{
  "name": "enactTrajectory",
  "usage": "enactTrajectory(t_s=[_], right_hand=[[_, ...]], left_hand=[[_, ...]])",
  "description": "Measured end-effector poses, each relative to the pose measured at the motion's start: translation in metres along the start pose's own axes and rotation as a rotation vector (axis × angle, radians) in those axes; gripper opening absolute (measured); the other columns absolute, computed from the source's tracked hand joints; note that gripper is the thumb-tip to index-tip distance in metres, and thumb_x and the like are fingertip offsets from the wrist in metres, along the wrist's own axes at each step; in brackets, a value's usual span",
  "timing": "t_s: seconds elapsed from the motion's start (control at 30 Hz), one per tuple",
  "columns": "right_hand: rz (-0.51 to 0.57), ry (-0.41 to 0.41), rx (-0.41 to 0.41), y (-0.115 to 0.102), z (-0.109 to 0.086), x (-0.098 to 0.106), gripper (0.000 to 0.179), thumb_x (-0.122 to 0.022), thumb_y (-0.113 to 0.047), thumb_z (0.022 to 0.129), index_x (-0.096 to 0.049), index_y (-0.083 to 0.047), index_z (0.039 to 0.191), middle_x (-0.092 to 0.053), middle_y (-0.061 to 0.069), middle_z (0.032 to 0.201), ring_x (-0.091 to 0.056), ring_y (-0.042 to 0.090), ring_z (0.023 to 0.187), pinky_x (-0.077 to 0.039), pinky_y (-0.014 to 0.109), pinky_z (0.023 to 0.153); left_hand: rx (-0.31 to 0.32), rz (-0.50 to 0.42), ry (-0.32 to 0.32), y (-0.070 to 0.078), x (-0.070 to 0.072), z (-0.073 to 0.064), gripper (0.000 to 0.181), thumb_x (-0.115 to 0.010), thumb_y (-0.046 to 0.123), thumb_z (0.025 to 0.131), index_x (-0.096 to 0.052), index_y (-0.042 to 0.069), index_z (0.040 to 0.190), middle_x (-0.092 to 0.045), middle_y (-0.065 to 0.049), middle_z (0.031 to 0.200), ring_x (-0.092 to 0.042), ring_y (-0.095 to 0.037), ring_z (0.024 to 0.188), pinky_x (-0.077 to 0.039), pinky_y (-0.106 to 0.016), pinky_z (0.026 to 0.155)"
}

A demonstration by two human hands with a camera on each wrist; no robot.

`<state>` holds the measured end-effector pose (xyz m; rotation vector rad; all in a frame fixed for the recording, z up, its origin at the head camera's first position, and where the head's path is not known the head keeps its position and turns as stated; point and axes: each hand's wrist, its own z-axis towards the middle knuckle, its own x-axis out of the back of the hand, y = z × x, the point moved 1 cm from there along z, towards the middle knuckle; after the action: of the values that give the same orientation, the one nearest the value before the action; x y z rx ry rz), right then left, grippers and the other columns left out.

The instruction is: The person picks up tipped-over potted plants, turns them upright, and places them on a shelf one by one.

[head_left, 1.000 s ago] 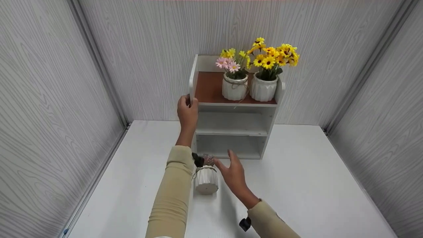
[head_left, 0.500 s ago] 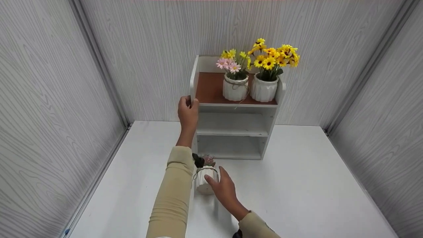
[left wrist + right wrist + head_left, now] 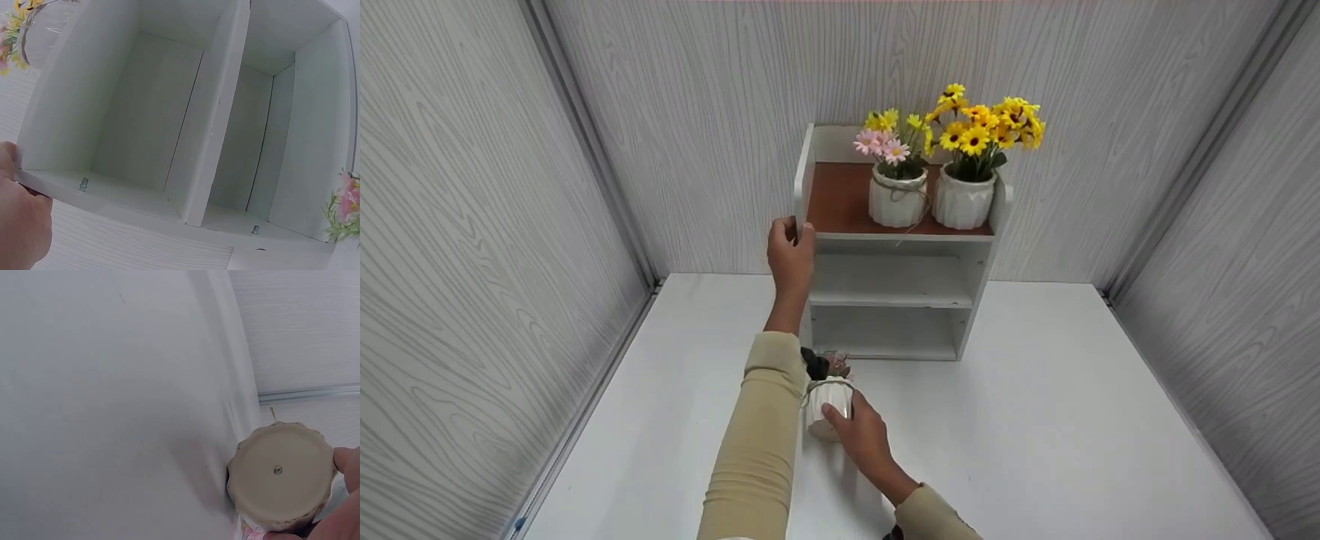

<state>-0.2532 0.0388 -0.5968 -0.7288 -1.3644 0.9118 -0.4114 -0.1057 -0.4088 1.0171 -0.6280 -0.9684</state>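
My left hand [image 3: 791, 259] grips the left side panel of a white shelf unit [image 3: 901, 303]; its fingers go behind the panel. In the left wrist view that hand shows at the panel's edge. Below my left forearm, a white ribbed flower pot [image 3: 829, 391] with twine and pinkish flowers lies tipped on the table, base toward me. My right hand [image 3: 864, 439] holds the pot from its right side, thumb across the front; the far fingers are mostly hidden. The pot's round base [image 3: 279, 472] faces the camera in the right wrist view, between thumb and fingers.
On the brown top shelf stand a pot of pink and yellow flowers [image 3: 898, 199] and a pot of yellow-orange flowers [image 3: 962, 201]. Two white compartments lie below. Grey wood-grain walls [image 3: 720, 135] enclose the white table [image 3: 1057, 420] at the back and sides.
My right hand has come down from beside the flowers to the pot and closed round its right side. The left hand keeps its grip on the shelf panel.
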Motion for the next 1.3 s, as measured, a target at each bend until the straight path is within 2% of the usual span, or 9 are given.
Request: enactTrajectory(t_s=[0.4, 0.5, 0.7, 0.97, 1.1, 1.23, 1.3], right_hand=[[0.148, 0.0, 0.023, 0.007, -0.014, -0.004, 0.072, -0.062, -0.048, 0.098, -0.041, -0.003, 0.15, -0.054, 0.016, 0.146, -0.051, 0.03, 0.136, -0.043, 0.051, 0.11], [0.174, -0.013, 0.005, 0.009, -0.017, -0.005, 0.075, -0.063, -0.049, 0.097, -0.037, -0.006, 0.153, -0.052, 0.013, 0.149, -0.049, 0.028, 0.138, -0.041, 0.049, 0.114], [0.192, -0.007, -0.012, 0.011, -0.023, -0.005, 0.081, -0.07, -0.046, 0.093, -0.037, -0.004, 0.153, -0.054, 0.014, 0.145, -0.055, 0.026, 0.13, -0.046, 0.046, 0.107], [0.171, -0.029, -0.094, 0.015, -0.031, -0.003, 0.098, -0.075, -0.053, 0.085, -0.033, 0.004, 0.153, -0.053, 0.02, 0.145, -0.056, 0.031, 0.13, -0.049, 0.049, 0.105], [0.154, -0.034, -0.113, 0.017, -0.034, -0.002, 0.105, -0.077, -0.053, 0.084, -0.029, 0.011, 0.152, -0.046, 0.027, 0.15, -0.05, 0.038, 0.136, -0.046, 0.051, 0.107], [0.157, -0.054, -0.101, 0.019, -0.037, 0.0, 0.104, -0.077, -0.052, 0.084, -0.03, 0.011, 0.152, -0.047, 0.028, 0.15, -0.05, 0.037, 0.136, -0.048, 0.051, 0.106], [0.166, -0.067, -0.103, 0.02, -0.038, 0.001, 0.101, -0.078, -0.051, 0.084, -0.033, 0.007, 0.152, -0.05, 0.023, 0.148, -0.053, 0.033, 0.134, -0.049, 0.049, 0.105]], left_hand=[[-0.014, -0.04, -0.003, -0.001, -0.002, 0.001, 0.022, -0.057, 0.025, 0.102, -0.056, 0.006, 0.114, -0.06, -0.008, 0.119, -0.057, -0.018, 0.117, -0.05, -0.037, 0.101], [-0.015, -0.033, 0.001, -0.002, -0.002, 0.001, 0.022, -0.057, 0.026, 0.102, -0.056, 0.007, 0.113, -0.06, -0.007, 0.118, -0.057, -0.018, 0.117, -0.051, -0.037, 0.1], [0.003, -0.028, 0.004, -0.002, -0.002, 0.0, 0.023, -0.057, 0.027, 0.101, -0.055, 0.008, 0.114, -0.06, -0.007, 0.12, -0.056, -0.017, 0.117, -0.052, -0.036, 0.101], [-0.001, -0.018, -0.007, -0.002, -0.001, 0.0, 0.023, -0.056, 0.027, 0.102, -0.055, 0.007, 0.114, -0.059, -0.008, 0.121, -0.056, -0.018, 0.12, -0.05, -0.036, 0.103], [-0.001, -0.032, -0.007, -0.002, 0.0, 0.001, 0.023, -0.056, 0.027, 0.102, -0.055, 0.007, 0.114, -0.059, -0.009, 0.121, -0.056, -0.018, 0.12, -0.05, -0.036, 0.104], [0.001, -0.037, -0.007, -0.001, -0.001, 0.002, 0.023, -0.056, 0.026, 0.101, -0.055, 0.007, 0.114, -0.059, -0.009, 0.12, -0.056, -0.018, 0.119, -0.05, -0.037, 0.103], [0.001, -0.037, -0.005, 0.0, -0.001, 0.002, 0.022, -0.056, 0.025, 0.101, -0.055, 0.007, 0.113, -0.059, -0.008, 0.12, -0.057, -0.018, 0.119, -0.05, -0.037, 0.103]])
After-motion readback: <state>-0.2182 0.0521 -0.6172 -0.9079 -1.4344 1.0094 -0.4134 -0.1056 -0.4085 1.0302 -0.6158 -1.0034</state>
